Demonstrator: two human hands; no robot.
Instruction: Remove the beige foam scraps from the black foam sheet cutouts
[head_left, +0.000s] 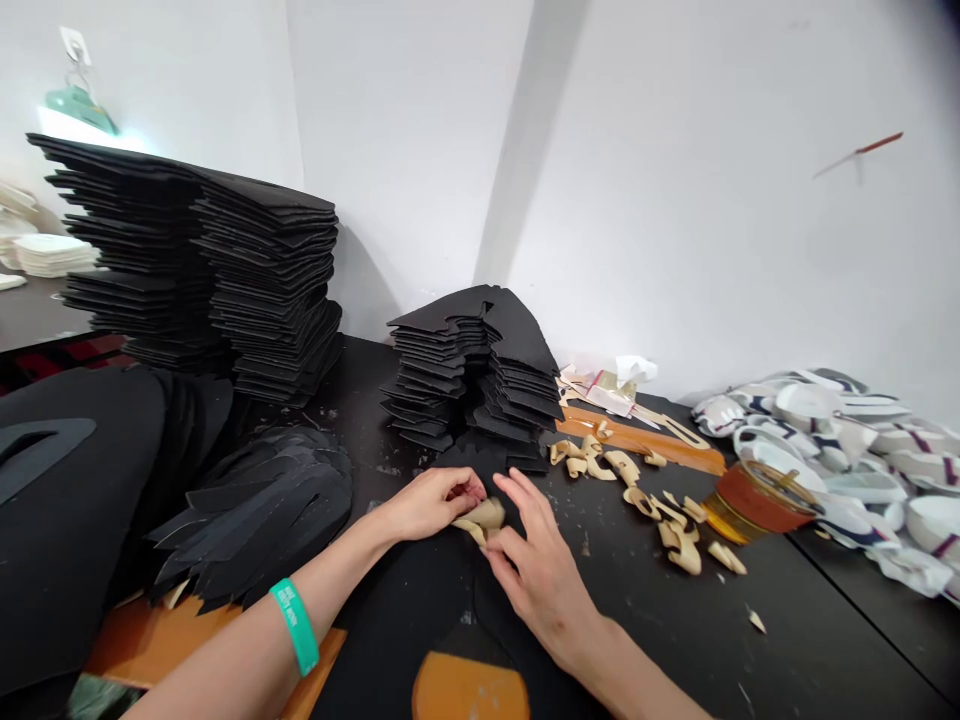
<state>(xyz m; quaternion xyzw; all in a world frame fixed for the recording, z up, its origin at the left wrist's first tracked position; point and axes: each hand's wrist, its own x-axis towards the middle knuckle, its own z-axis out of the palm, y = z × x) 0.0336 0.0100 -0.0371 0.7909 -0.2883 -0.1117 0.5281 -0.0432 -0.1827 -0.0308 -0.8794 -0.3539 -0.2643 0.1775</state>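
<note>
In the head view, the left hand (427,504) is curled and pinches one end of a curled tan strip (482,521), while the right hand (538,572) lies partly open, its fingers spread against the strip's other side. The strip sits just above a black foam sheet (420,610) on the counter (780,640). Tall stacks of black foam cutouts (270,285) rise at the back left, a lower stack (472,375) stands straight ahead, and a loose fan of cutouts (255,510) lies beside the left forearm. More curled strips (637,495) are scattered to the right, near an orange board (637,438) and an amber jar (757,503). White printed pieces (825,450) are heaped at the far right.
</note>
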